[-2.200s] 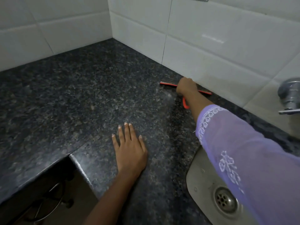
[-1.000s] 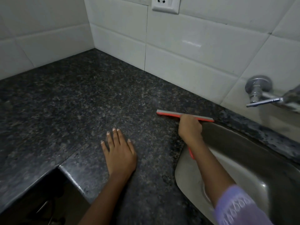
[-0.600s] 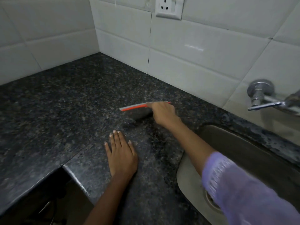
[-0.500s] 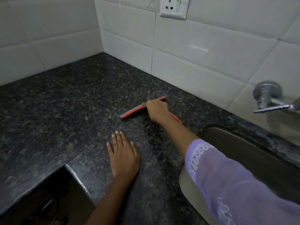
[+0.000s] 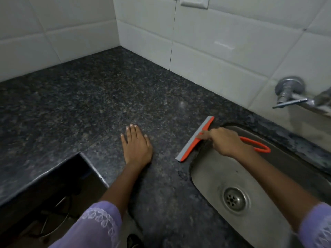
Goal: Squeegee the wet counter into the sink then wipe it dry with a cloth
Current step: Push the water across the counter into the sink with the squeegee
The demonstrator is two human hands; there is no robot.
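Squeegee (image 5: 195, 139) blade rests on the dark worktop (image 5: 89, 97) at the sink (image 5: 211, 176) rim, its orange handle pinched in the right hand (image 5: 226, 142) grip over the basin, while the left hand (image 5: 137, 145) presses flat, fingers together, left of the sink.

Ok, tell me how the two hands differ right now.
The left hand lies flat on the counter, fingers straight and holding nothing; the right hand grips the squeegee by its handle. The left hand rests on the dark stone, away from the sink; the right hand is over the sink's near edge, with the blade at the rim. Both arms wear lilac embroidered sleeves.
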